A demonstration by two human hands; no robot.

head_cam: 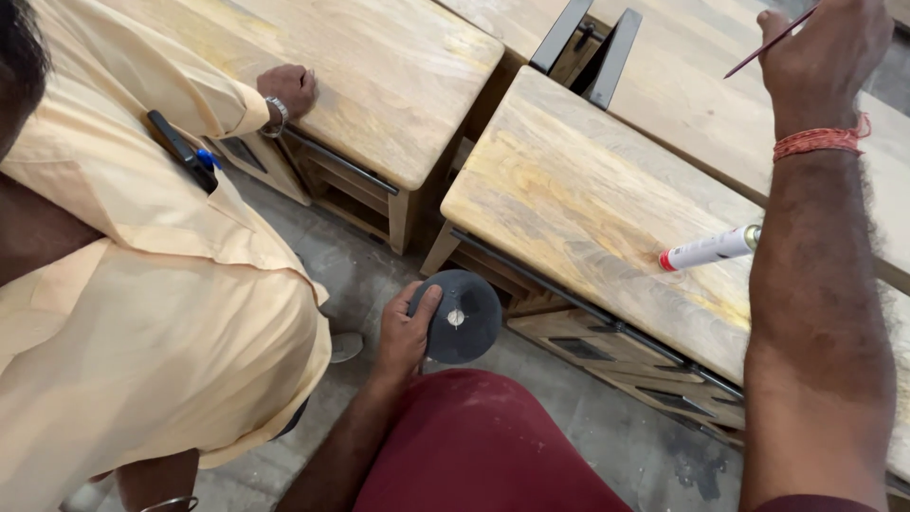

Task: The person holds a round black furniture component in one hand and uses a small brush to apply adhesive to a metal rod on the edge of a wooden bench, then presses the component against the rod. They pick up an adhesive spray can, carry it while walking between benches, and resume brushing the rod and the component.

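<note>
Hands, two, yours. Your left hand (403, 332) hangs low beside your maroon-clad knee (474, 446), fingers curled round the rim and thumb pressed on the face of a dark round sanding disc (460, 318) with a pale hub at its centre; the disc sits just in front of the near tabletop's (569, 190) edge, above the grey floor (607, 427). Your right hand (820, 52) reaches far across that tabletop, fingers closed, pinching a thin red pencil (773, 43) that slants up to the right. White tube with red cap (706, 249): lying on the tabletop, partly hidden behind your right forearm. Co-worker in a yellow shirt (142, 284): at your left, one hand (287, 87) resting on a second wooden tabletop (379, 66).
</note>
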